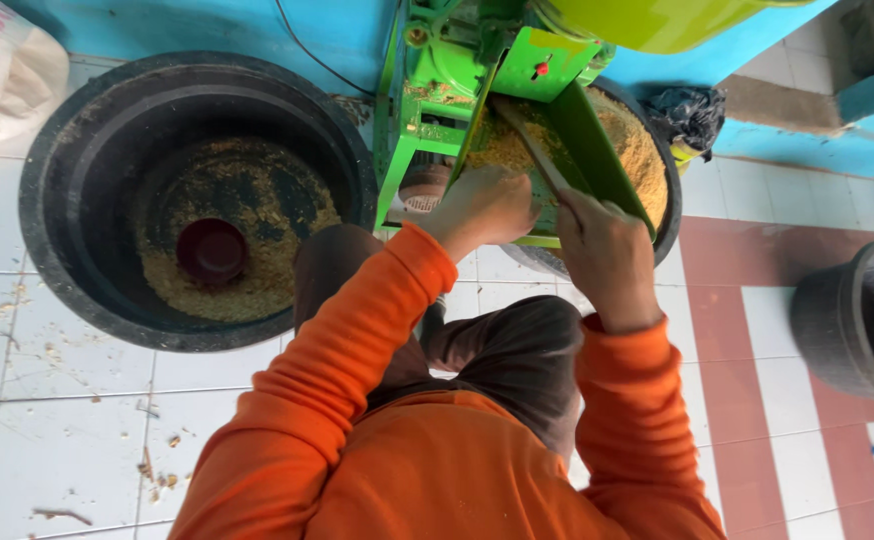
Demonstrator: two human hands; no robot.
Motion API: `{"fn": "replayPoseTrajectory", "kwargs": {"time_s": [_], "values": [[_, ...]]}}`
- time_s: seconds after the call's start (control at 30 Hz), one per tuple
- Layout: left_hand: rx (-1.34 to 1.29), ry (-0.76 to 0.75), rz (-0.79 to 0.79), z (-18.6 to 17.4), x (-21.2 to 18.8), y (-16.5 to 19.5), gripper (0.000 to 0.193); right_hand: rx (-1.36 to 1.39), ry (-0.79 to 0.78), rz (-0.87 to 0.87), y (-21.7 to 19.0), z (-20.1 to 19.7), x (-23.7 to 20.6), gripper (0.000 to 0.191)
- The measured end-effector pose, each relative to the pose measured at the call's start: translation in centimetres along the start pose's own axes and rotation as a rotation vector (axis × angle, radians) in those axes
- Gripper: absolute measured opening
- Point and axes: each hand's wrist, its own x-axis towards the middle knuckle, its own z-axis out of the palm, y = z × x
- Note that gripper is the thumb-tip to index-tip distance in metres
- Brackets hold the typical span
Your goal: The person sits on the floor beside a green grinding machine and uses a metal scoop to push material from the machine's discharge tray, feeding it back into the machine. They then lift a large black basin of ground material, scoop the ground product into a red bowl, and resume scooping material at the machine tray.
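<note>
A thin stick [529, 150] is being held in the right hand [607, 262], with the fingers curled tight around its lower end. The stick is being pushed up the green chute [597, 150] of the green machine [447, 70]. The left hand [484, 208] is being kept at the bottom of the chute, fingers bent and closed; whether anything is being pinched in it cannot be told.

It looks as if yellow crumbs [637, 140] are being scraped down the chute. This is probably being done best with slow, short strokes, with the stick kept flat on the chute and both hands kept low, away from the machine's top.

Yellow crumbs are being caught in the black tub [669, 215] under the chute, and it is nearly full. A thin layer of crumbs and a small red cup [213, 252] are being held in the big black tub [57, 200] on the left. Another dark bucket [837, 320] is being shown at the right edge, on the tiled floor [57, 420]; what is inside cannot be told.
</note>
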Motion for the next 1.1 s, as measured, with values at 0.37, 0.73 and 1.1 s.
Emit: {"fn": "replayPoseTrajectory", "kwargs": {"time_s": [0.37,0.73,1.1], "values": [[-0.005,-0.028,-0.026,-0.4,-0.3,0.2,0.034,-0.116,0.031,0.071,-0.2,-0.4,0.0,0.026],[0.0,0.016,-0.008,-0.7,-0.2,0.3,0.03,-0.124,-0.007,0.093,0.9,-0.6,-0.6,0.027],[0.005,0.009,0.0,-0.6,-0.3,0.3,0.033,-0.279,-0.084,0.17,-0.6,-1.8,0.4,0.023]]}}
